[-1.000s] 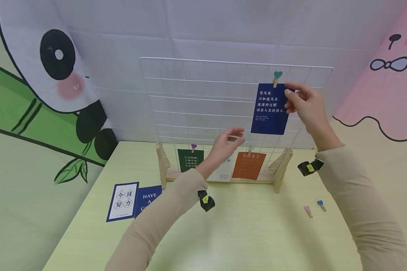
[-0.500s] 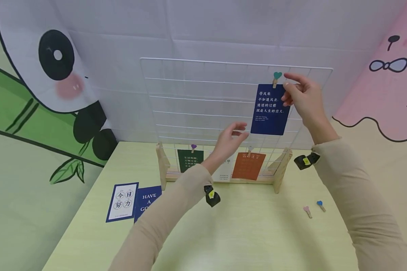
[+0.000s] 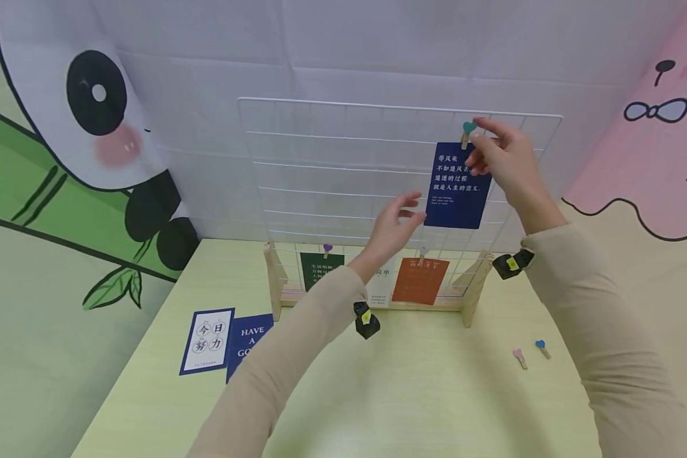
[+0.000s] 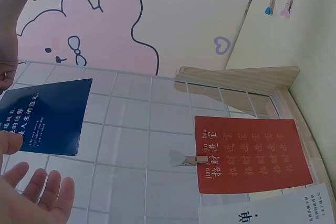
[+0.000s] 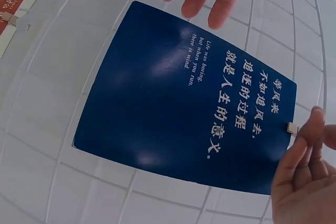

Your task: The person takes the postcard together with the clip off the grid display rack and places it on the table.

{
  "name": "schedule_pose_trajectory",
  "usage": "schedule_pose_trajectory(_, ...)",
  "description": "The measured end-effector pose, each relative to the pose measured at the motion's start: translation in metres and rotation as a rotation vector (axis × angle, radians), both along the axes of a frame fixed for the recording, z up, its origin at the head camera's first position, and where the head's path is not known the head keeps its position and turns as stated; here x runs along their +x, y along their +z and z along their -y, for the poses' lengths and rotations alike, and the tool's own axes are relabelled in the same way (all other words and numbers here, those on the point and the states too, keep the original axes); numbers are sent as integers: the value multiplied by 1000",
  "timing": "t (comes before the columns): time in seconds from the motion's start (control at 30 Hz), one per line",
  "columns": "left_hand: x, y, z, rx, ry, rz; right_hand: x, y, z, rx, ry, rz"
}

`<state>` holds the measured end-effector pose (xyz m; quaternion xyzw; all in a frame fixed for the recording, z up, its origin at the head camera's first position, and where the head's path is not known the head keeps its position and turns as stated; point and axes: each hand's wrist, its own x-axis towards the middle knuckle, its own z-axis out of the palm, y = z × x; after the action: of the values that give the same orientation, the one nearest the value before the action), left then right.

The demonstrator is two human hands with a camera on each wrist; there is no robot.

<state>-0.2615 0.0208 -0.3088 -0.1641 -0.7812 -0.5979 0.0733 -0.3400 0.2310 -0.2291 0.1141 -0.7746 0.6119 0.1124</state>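
Observation:
A dark blue card [image 3: 455,200] with white writing hangs on the white wire grid [image 3: 343,166], under a wooden clip [image 3: 468,130] with a teal heart. Beside that clip is my right hand [image 3: 506,159]; its index finger and thumb stand apart at the heart's right side, over the card's top right corner. My left hand [image 3: 394,222] is at the card's lower left edge, fingers apart and nothing between them. In the left wrist view its thumb [image 4: 10,143] overlaps the blue card [image 4: 50,116]. The heart of the clip [image 5: 292,128] is hidden in the right wrist view.
Lower on the grid hang a green card [image 3: 320,267], a white card [image 3: 381,289] and an orange-red card [image 3: 420,281]. Wooden feet [image 3: 474,289] support the grid. Two cards [image 3: 208,340] lie at the table's left; a pink clip [image 3: 520,358] and a blue clip [image 3: 542,348] lie right.
My right hand has moved from the blue card's right edge up and left to the teal-heart clip. My left hand has risen and shifted right to the card's lower left edge.

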Motion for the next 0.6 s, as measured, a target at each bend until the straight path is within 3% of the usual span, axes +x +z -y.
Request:
schedule_pose_trajectory(0.2, -3, 2, 0, -2, -4, -6, 6, 8, 11, 38, -23, -7)
schedule_pose_trajectory(0.33, -5, 2, -3, -3, -2, -11, 24, 20, 23, 99, -34, -24)
schedule_pose_trajectory(0.53, -7, 2, -7, -15, 6, 8, 35, 27, 32, 95, -41, -4)
schedule_pose_trajectory(0.6, -7, 2, -7, -18, 6, 17, 46, 34, 40, 131, -69, 1)
